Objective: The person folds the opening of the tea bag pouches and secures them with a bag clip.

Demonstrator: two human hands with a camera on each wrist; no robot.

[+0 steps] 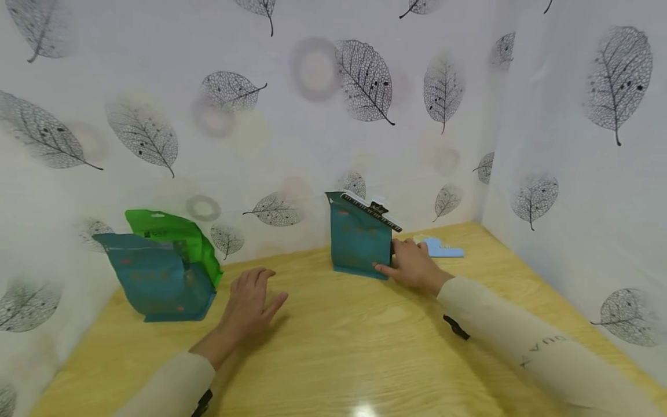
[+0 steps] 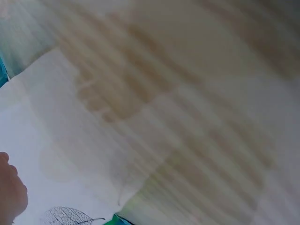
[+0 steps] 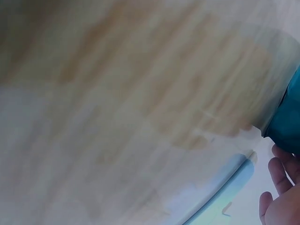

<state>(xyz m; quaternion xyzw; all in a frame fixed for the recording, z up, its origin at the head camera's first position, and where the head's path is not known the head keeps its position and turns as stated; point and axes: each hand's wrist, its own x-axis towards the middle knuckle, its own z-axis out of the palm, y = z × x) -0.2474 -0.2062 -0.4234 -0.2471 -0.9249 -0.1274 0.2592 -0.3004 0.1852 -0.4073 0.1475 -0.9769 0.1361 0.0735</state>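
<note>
In the head view, a teal pouch [image 1: 361, 240] stands upright at the back centre, with a black-and-white bar clip [image 1: 371, 212] across its slanted top. My right hand [image 1: 415, 264] holds this pouch by its lower right edge, thumb on the front and fingers at the side. The right wrist view shows part of the teal pouch [image 3: 287, 119] above the fingers [image 3: 280, 176]. My left hand [image 1: 250, 304] hovers over the table with fingers spread, holding nothing. Left of it stands another teal pouch [image 1: 151, 281], with a bright green pouch [image 1: 200, 240] leaning behind it.
A light blue flat plastic piece [image 1: 445, 250] lies on the wooden table [image 1: 333, 347] behind my right hand. White leaf-patterned sheeting [image 1: 312, 145] rises behind the table and along its right side.
</note>
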